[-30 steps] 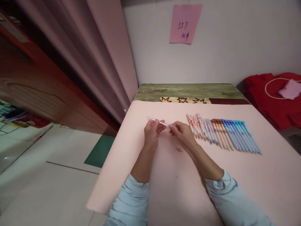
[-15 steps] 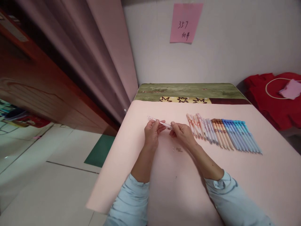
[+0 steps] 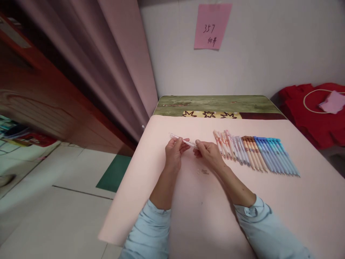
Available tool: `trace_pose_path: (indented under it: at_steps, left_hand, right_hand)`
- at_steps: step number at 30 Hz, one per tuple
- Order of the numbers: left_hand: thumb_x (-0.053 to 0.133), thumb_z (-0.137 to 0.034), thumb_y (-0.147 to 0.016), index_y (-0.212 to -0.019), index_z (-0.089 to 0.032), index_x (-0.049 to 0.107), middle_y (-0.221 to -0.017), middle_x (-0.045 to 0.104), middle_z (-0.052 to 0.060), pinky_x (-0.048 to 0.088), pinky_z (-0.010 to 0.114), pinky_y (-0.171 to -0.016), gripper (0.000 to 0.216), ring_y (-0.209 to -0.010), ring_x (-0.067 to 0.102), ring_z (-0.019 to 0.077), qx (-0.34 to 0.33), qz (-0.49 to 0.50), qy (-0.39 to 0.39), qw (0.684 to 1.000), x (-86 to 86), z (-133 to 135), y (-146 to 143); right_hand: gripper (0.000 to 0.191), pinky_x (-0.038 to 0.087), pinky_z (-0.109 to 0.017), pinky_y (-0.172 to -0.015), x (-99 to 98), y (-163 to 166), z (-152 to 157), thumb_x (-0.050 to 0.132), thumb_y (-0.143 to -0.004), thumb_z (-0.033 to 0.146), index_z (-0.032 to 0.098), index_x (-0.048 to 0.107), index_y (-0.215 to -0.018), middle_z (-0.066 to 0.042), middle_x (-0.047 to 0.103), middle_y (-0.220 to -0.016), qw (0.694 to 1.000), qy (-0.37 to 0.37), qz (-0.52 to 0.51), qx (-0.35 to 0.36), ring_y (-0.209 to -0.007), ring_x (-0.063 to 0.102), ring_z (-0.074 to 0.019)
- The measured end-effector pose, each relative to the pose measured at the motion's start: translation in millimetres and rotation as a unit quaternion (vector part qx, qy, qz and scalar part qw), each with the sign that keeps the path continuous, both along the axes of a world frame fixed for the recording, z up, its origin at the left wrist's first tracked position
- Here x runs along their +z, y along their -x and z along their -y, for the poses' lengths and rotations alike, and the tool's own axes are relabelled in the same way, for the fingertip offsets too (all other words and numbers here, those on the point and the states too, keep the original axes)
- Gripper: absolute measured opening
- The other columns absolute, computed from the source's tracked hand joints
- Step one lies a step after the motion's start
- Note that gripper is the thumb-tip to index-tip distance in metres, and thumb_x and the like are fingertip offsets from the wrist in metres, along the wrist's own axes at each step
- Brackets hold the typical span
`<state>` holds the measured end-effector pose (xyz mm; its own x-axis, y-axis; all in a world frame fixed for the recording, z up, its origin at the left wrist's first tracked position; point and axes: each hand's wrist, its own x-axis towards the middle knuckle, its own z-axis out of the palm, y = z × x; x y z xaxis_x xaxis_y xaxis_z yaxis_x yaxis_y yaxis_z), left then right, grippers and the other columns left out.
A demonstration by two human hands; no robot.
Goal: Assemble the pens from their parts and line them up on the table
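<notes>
Over the pink table [image 3: 205, 216], both of my hands hold one slim white pen [image 3: 184, 141]. My left hand [image 3: 174, 151] pinches its barrel near the middle, and the pen's far end sticks out to the upper left. My right hand [image 3: 208, 153] is closed on the pen's near end. To the right of my right hand lies a row of pens [image 3: 254, 151], running from white and pink through orange to blue. Some tiny parts [image 3: 203, 171] lie on the table just below my right hand.
A green patterned cloth [image 3: 212, 104] covers the table's far end against the wall. A pink note [image 3: 211, 26] hangs on the wall. Red fabric with a white ring [image 3: 312, 111] lies at the right. A curtain [image 3: 118, 64] hangs left, with tiled floor below.
My right hand has shifted a little along the pen's near end. The left hand and the row of pens have stayed in place.
</notes>
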<state>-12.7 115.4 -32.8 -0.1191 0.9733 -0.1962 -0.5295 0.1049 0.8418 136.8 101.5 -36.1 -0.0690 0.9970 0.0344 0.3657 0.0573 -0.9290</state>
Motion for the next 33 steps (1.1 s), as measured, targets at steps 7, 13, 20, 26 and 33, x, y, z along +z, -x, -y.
trace_pose_path:
  at_steps: [7,13,20,26,33]
  left_hand:
    - [0.074,-0.034,-0.076,-0.085,-0.014,0.058,-0.088,0.074,0.011,0.056,0.031,-0.074,0.027,-0.069,0.069,0.0144,-0.006,-0.006,-0.003,1.0,0.7,0.4,-0.2]
    - [0.075,-0.035,-0.076,-0.084,-0.014,0.057,-0.087,0.074,0.011,0.055,0.032,-0.074,0.029,-0.069,0.069,0.0153,-0.01,-0.008,-0.01,1.0,1.0,1.2,0.0]
    - [0.075,-0.036,-0.075,-0.084,-0.014,0.057,-0.087,0.074,0.011,0.055,0.033,-0.075,0.03,-0.07,0.069,0.0164,-0.013,-0.013,-0.011,1.0,1.2,1.3,0.3]
    - [0.075,-0.033,-0.074,-0.085,-0.015,0.055,-0.085,0.074,0.011,0.055,0.034,-0.075,0.03,-0.069,0.069,0.0162,-0.012,-0.012,-0.004,1.0,2.7,1.9,-0.1]
    - [0.076,-0.034,-0.073,-0.086,-0.015,0.054,-0.084,0.074,0.011,0.054,0.032,-0.072,0.032,-0.07,0.07,0.0175,-0.014,-0.023,-0.001,1.0,5.5,3.5,-1.4]
  right_hand:
    - [0.049,0.048,-0.026,-0.06,2.2,0.4,0.4,0.049,-0.089,0.063,0.019,0.067,-0.078,-0.004,0.069,-0.066,1.0,-0.007,0.01,0.004,-0.059,0.063,-0.0159]
    - [0.043,0.046,-0.024,-0.058,5.4,1.7,1.8,0.062,-0.082,0.062,0.02,0.068,-0.089,-0.003,0.07,-0.073,0.999,-0.03,0.024,-0.013,-0.06,0.063,-0.0152]
    - [0.041,0.045,-0.024,-0.058,3.0,0.8,0.7,0.063,-0.081,0.061,0.02,0.066,-0.086,-0.003,0.07,-0.07,0.999,-0.027,0.024,-0.017,-0.061,0.063,-0.016]
    - [0.046,0.045,-0.025,-0.059,5.7,1.1,2.0,0.047,-0.091,0.059,0.02,0.066,-0.075,-0.003,0.068,-0.066,1.0,0.01,0.021,0.012,-0.059,0.062,-0.0154]
    - [0.039,0.035,-0.022,-0.051,4.4,2.4,3.0,0.063,-0.08,0.059,0.02,0.066,-0.078,-0.001,0.066,-0.065,0.997,-0.034,0.064,-0.003,-0.054,0.053,-0.0127]
